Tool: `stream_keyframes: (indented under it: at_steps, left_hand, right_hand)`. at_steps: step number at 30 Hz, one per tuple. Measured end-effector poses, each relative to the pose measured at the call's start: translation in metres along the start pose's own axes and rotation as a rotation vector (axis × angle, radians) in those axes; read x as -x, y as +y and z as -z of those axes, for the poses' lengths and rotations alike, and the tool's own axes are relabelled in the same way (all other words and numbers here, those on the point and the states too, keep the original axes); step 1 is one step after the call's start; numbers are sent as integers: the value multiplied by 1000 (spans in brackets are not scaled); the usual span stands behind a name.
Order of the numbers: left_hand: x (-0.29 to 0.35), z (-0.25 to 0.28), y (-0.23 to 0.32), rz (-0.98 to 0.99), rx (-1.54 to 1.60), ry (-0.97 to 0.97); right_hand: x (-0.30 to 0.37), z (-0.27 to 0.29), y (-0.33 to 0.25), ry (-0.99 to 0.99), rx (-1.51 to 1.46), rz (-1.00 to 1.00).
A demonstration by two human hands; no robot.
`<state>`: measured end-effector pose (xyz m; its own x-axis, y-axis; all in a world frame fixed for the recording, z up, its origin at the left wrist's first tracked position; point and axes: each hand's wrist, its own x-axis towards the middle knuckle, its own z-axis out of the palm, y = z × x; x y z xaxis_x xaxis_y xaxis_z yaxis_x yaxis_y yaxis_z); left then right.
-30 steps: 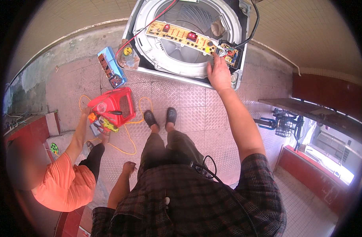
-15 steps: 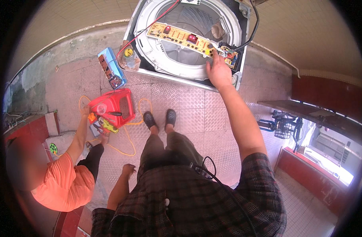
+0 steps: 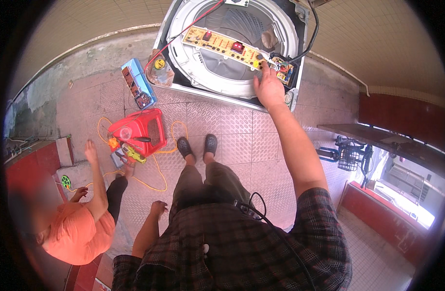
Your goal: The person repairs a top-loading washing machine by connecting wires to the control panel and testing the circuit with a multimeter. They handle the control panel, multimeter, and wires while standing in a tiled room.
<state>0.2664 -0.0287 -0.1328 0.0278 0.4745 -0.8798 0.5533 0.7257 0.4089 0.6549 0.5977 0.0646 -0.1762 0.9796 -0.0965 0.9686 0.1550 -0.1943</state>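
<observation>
A top-loading washing machine (image 3: 215,88) stands with its cover off and its round drum bared. Across the drum opening lies a long yellow circuit board (image 3: 222,46) with lit red displays. My right hand (image 3: 269,91) reaches to the board's right end; the index finger is stretched onto it near a yellow button, the thumb held apart. Beside those fingertips sits a cluster of wires and parts (image 3: 283,68). My left hand (image 3: 158,209) hangs low beside my left leg, fingers loosely bent and apart, nothing visible in it.
A blue box (image 3: 143,80) with brown parts lies left of the machine. Near it, a red plastic stool (image 3: 154,128) bears tools, with a yellow cord (image 3: 159,177) looping over the tiles. At left crouches a person in an orange shirt (image 3: 81,228). A bicycle (image 3: 348,157) is at right.
The other person's arm has drawn back from the stool, and their second hand now shows lower down. My right hand stays at the board's right end.
</observation>
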Motion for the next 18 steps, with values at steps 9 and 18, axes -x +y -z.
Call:
stream_keyframes:
  at_steps: [9,18]
  left_hand:
    - [-8,-15,-33,-45,-122,28]
    - [-17,-19,-56,-134,-173,-14]
  right_hand:
    - [-2,-3,2,24,-22,18]
    - [0,-1,-1,7,-22,-4]
